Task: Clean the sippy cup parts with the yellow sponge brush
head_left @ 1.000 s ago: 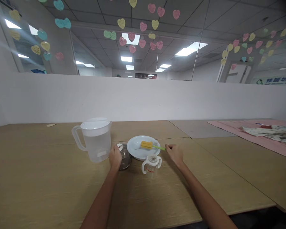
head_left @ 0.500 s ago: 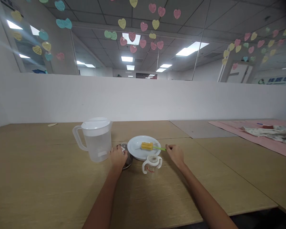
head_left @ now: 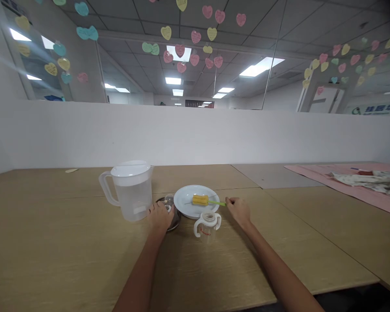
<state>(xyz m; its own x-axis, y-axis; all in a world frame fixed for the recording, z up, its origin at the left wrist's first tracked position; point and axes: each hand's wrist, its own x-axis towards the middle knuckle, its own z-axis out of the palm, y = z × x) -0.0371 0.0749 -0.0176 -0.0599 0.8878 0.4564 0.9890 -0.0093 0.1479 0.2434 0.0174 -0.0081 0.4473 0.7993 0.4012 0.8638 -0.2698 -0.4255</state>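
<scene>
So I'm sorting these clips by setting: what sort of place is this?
Probably an office: a long wooden desk against a white partition, a tiled ceiling with panel lights, and paper hearts stuck on glass.

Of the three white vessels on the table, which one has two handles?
The small baby cup nearest the person, between the hands, has a handle on each side. The lidded pitcher has one; the plate has none.

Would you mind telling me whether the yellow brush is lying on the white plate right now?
Yes, the yellow brush lies on the white plate, with its green handle reaching over the rim toward the right hand.
</scene>
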